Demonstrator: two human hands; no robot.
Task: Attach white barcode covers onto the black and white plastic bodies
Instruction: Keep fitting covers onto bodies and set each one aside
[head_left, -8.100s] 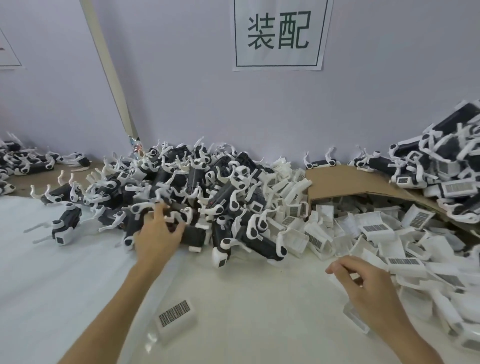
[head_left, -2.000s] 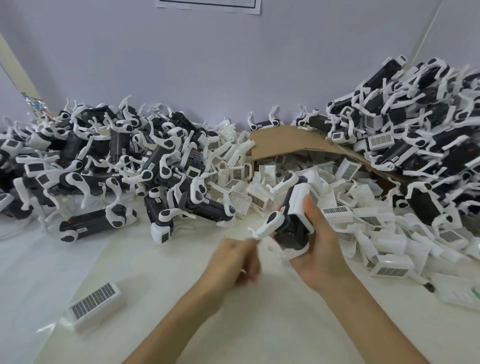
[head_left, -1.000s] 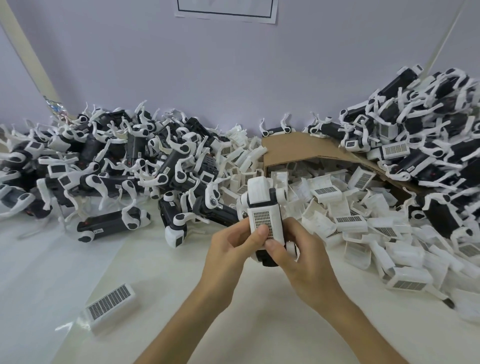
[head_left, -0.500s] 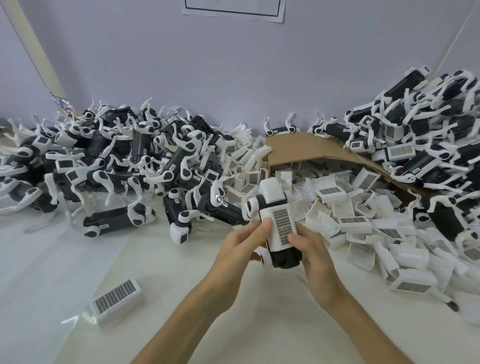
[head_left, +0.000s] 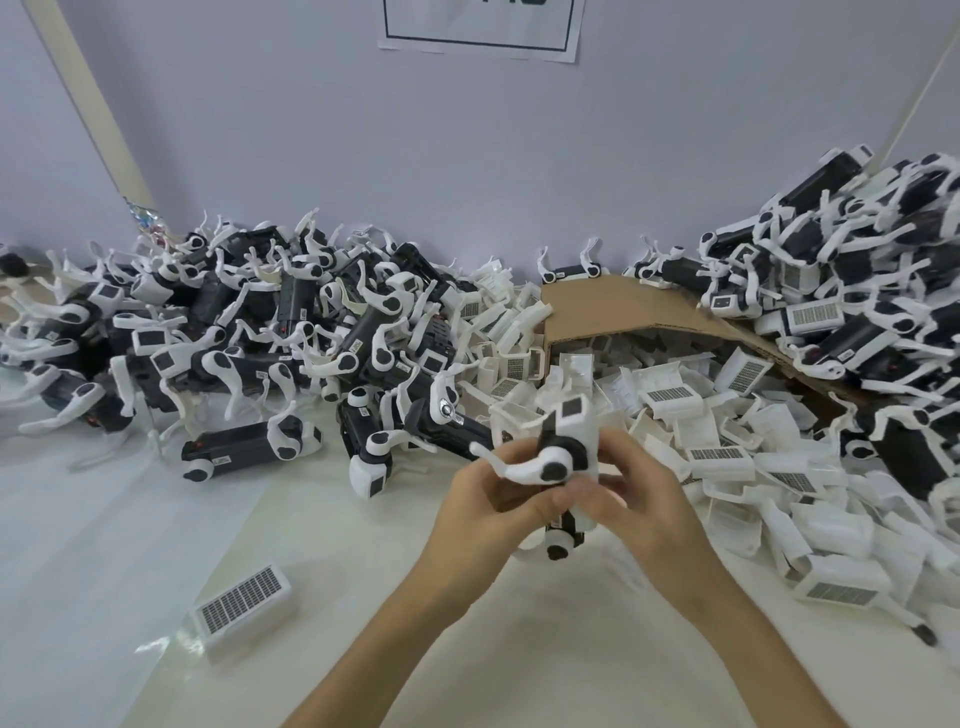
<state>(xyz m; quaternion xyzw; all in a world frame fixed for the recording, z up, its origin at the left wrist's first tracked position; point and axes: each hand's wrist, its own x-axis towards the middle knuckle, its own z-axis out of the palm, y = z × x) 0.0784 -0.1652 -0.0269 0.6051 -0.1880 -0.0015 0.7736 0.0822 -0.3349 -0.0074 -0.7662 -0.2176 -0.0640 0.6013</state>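
Above a cluttered white table (head_left: 156, 519). Gripping one body (head_left: 563, 457) with left hand (head_left: 493, 501) and right hand (head_left: 644, 493), both curled round. Squeeze cover (head_left: 588, 467) evenly until flush.

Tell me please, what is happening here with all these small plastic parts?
A person grips one black and white plastic body with the left hand and the right hand above the table. Motion blur hides whether a cover is already on it. A heap of bodies lies to the left and loose barcode covers to the right. A single cover lies apart near the front.
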